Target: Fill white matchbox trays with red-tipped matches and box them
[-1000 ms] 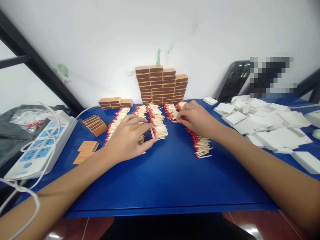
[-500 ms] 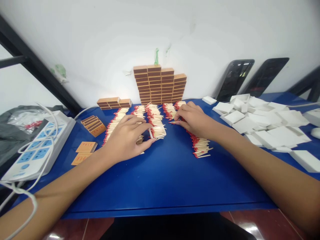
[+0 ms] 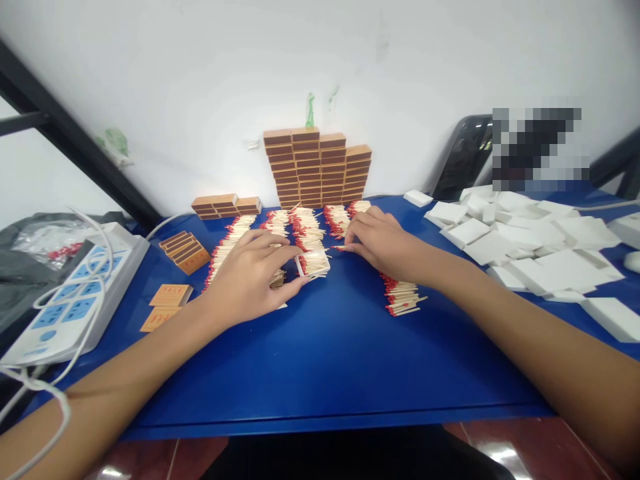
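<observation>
My left hand grips a small white matchbox tray between thumb and fingers. Red-tipped matches lie inside the tray, some jutting over its near edge. To the right, my right hand pinches a match or a few matches, red tips pointing left; how many is hidden by the fingers. Rows of loose matches stretch back toward the wall between and behind my hands. Another row of matches shows under and in front of my right wrist.
A stack of filled-out brown matchboxes stands against the wall, with a lower row of matchboxes left of it. Orange matchbox sleeves lie at left, near a white power strip. White trays are heaped at right beside a leaning phone.
My right hand has shifted slightly left, bringing the pinched matches a little nearer the tray. My left hand still holds the tray in nearly the same spot.
</observation>
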### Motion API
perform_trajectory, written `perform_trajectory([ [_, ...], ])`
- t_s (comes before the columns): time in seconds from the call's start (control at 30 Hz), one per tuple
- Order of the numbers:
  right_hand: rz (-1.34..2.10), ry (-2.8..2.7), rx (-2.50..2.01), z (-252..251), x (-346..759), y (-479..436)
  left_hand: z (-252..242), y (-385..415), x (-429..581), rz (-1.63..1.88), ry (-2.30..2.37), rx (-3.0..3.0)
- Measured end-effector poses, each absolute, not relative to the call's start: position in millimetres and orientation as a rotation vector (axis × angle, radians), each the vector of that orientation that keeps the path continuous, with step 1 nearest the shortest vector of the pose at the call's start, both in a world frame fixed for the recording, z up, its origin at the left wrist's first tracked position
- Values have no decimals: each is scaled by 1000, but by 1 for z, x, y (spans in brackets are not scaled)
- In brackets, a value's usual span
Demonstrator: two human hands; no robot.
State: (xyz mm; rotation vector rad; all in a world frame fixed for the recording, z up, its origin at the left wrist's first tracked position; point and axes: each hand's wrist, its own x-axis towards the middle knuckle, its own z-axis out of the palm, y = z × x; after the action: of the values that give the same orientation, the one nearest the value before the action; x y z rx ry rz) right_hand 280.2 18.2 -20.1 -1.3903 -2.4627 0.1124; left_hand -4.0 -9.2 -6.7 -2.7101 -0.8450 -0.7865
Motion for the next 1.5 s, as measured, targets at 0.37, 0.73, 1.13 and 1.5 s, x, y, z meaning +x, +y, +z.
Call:
perform_trajectory([
  [0.37, 174, -2577, -1222, -18, 277, 7, -7, -9, -5, -765, -859, -2705],
  [0.73, 238, -2562, -1206, -10, 282, 9, -8, -8, -5, -778, -850, -2708],
  [1.13, 170, -2625, -1190, -13, 282, 8, -7, -9, -5, -773, -866, -2712],
  [1.5, -214, -2706, -1273, -15, 272, -1, -6, -9, -4, -766, -885, -2740],
])
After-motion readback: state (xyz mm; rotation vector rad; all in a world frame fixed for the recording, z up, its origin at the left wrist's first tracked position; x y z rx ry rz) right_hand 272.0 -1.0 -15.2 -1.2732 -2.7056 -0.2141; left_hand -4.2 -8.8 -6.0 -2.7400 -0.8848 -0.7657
